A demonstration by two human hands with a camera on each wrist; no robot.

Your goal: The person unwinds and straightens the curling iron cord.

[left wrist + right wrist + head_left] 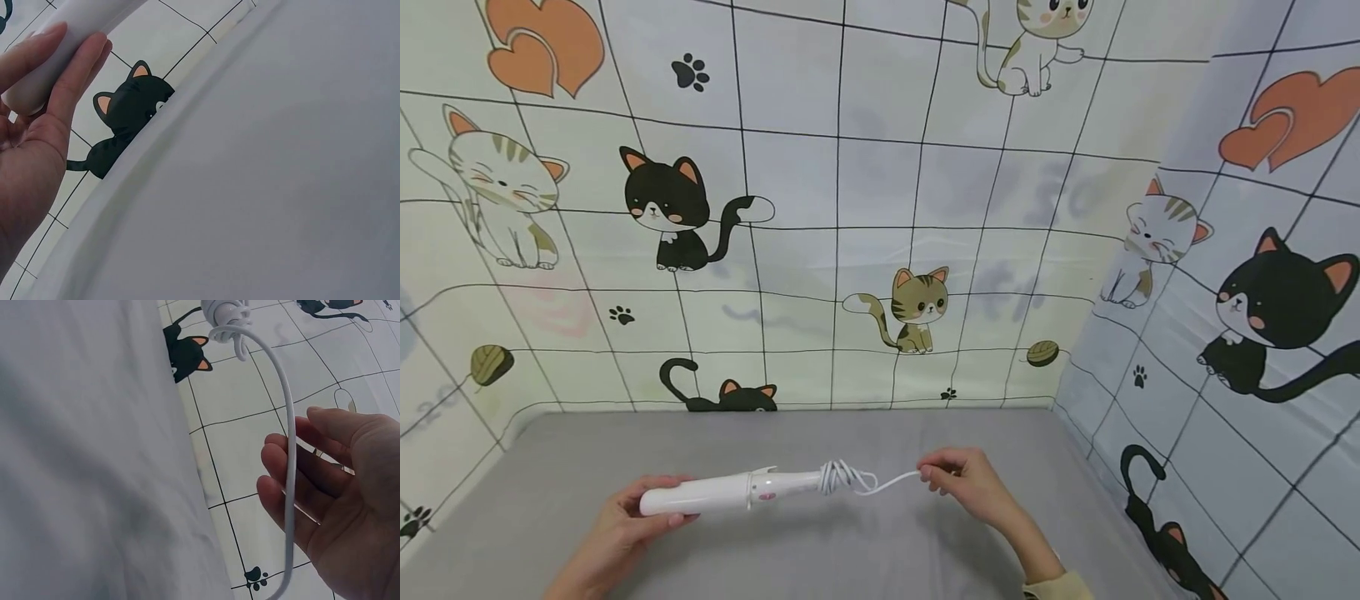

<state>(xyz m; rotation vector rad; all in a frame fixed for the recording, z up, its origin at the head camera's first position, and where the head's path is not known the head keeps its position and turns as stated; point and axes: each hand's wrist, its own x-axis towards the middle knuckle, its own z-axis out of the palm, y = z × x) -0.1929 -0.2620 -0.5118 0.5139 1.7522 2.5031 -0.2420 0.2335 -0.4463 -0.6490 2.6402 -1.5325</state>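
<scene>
A white curling iron [711,493] is held level above the grey surface. My left hand [625,521] grips its thick, rounded end between thumb and fingers; the left wrist view shows that hand [37,150] around the white barrel [81,37]. Near the iron's middle are a small lever and a pink mark. A white cord [842,477] is wound in loops about the thin end, and one strand runs right to my right hand [970,487], which pinches it. In the right wrist view the cord [289,487] passes across the curled fingers [275,459].
A grey cloth-covered surface [820,558] lies under the hands. Behind it and on both sides stand white gridded hangings [790,275] printed with cats, hearts and paw prints. The back hanging meets the surface's far edge.
</scene>
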